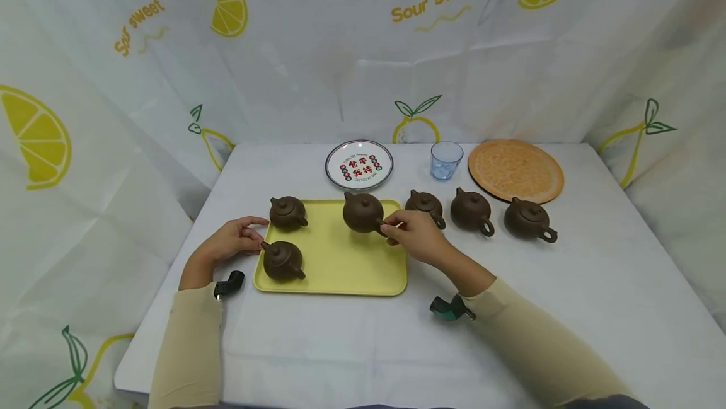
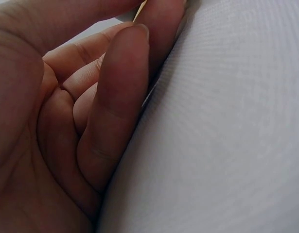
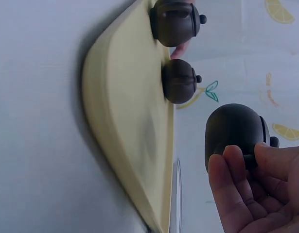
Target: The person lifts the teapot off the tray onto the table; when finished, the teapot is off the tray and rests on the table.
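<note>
This is looking like a staged recording booth rather than a lived-in room. A white cloth backdrop (image 1: 351,50) printed with lemon slices and the words "Sour sweet" is hanging behind and wrapping around both sides of a table draped in plain white cloth (image 1: 595,283), closing off any view of walls or furniture. Tea-service props are sitting in tidy order: six small brown clay teapots, a yellow tray (image 1: 351,270), a printed plate (image 1: 359,165), a clear blue cup (image 1: 445,160) and an orange round mat (image 1: 515,170). Small cameras are showing strapped at the person's wrists (image 1: 452,308).
</note>
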`<state>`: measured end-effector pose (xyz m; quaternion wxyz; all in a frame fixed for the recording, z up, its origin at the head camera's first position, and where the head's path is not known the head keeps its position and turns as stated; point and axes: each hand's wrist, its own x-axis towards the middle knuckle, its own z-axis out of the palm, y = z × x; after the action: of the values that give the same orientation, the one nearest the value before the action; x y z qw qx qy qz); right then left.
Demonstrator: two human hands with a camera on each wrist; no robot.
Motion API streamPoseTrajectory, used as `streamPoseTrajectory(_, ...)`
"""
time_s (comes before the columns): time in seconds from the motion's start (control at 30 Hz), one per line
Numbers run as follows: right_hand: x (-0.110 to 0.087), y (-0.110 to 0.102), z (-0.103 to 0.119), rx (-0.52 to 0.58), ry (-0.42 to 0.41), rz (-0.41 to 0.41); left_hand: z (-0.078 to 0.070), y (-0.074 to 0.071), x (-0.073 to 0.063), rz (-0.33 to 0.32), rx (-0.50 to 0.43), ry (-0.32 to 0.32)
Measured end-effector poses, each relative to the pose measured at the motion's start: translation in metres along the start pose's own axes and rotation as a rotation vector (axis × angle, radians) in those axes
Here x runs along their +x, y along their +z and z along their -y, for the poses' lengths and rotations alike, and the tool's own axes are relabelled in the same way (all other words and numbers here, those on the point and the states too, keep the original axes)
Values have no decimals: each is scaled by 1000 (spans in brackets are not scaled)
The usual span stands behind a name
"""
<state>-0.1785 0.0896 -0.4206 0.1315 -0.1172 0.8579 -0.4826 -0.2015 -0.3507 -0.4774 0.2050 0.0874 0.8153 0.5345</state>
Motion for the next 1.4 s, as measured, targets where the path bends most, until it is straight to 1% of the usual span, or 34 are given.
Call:
streamPoseTrajectory(0.1,-16,-11,-11,28,-15,-1,-2,-2,1,-1,4,2)
streamPoseTrajectory(0.2,-33,-19,-23,27,-26,-15,-4,-2,2,3,6,13)
streamPoseTrajectory(0.33,-56,-25,-39,-9,-26,-40,-4,-1,3,2,7,11)
streamPoseTrajectory(0.5,-83,-31,-57,-57,-25,-63,-1,0,3,-7,6,-16)
streamPoseTrajectory(0.7,-106,-40,-71,-109,-22,-94,-1,-1,2,0,3,-4)
streamPoseTrajectory(0.73,-108,-41,-72,-112,-18,-93,-1,-1,2,3,7,4)
streamPoseTrajectory(0.97,-114,-46,-79,-110,0,-88,-1,-1,1,-12,10,-17)
streamPoseTrajectory(1.4,-117,-42,-82,-120,-3,-74,0,-1,0,3,-10,-6)
